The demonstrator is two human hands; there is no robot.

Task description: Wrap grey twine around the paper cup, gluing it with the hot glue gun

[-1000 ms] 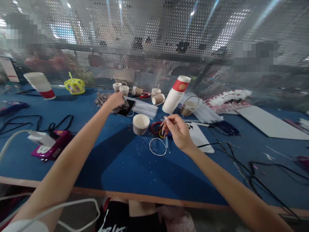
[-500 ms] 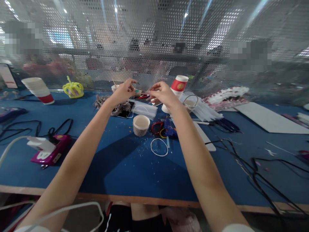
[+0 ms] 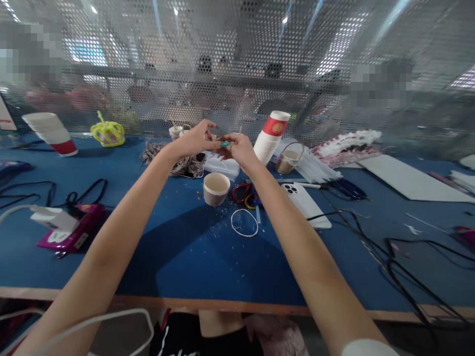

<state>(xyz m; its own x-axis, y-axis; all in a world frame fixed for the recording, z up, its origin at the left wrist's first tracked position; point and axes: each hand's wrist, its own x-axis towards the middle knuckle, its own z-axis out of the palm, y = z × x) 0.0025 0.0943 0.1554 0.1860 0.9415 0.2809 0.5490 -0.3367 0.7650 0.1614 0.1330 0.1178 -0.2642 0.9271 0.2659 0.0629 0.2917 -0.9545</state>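
My left hand point(image 3: 196, 138) and my right hand point(image 3: 237, 148) meet above the back of the table, fingertips touching or nearly so. The fingers of both are bent together around something small that I cannot make out; a teal spot point(image 3: 224, 144) shows between them. Below them stands a wrapped paper cup point(image 3: 215, 189), upright, with a white ring of cord point(image 3: 244, 223) on the table to its right. Red-handled scissors point(image 3: 241, 193) lie beside the cup, partly behind my right forearm.
Stacked paper cups point(image 3: 272, 137), a small basket point(image 3: 288, 160) and grey yarn point(image 3: 154, 152) stand around my hands. A white phone point(image 3: 306, 205), black cables point(image 3: 356, 230) and a purple power strip point(image 3: 72, 230) lie further out. Perforated metal point(image 3: 222, 59) rises behind.
My hands have come together; the right one moved left, uncovering the cup stack and the white phone. The view has shifted slightly.
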